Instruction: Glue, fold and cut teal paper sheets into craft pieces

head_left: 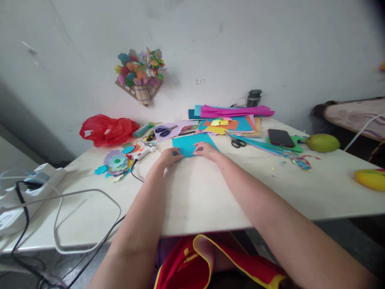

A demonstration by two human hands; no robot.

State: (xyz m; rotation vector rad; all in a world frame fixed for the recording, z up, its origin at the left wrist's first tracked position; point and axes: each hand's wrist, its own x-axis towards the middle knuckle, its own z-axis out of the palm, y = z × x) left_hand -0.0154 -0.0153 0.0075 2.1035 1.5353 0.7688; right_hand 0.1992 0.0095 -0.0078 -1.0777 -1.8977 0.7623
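A bright blue sheet of paper (188, 143) lies on the table in front of me. My left hand (171, 156) is at its near left corner, fingers curled and closed on the paper's edge. My right hand (207, 151) pinches the near edge further right, thumb and forefinger together; the exact hold is small in view. Left of the sheet rests a white glue gun (146, 152) with a black cord. Beyond the paper, dark-handled scissors (164, 130) lie on lilac paper, and black scissors (237, 142) lie to its right.
Cut paper flowers (116, 161) are piled at left, before a red plastic bag (108, 130). Coloured paper (237, 111) is stacked at the back. A phone (280, 138) and a green mango (323, 143) lie at right. Cables loop from a power strip (45, 188) over the left front edge.
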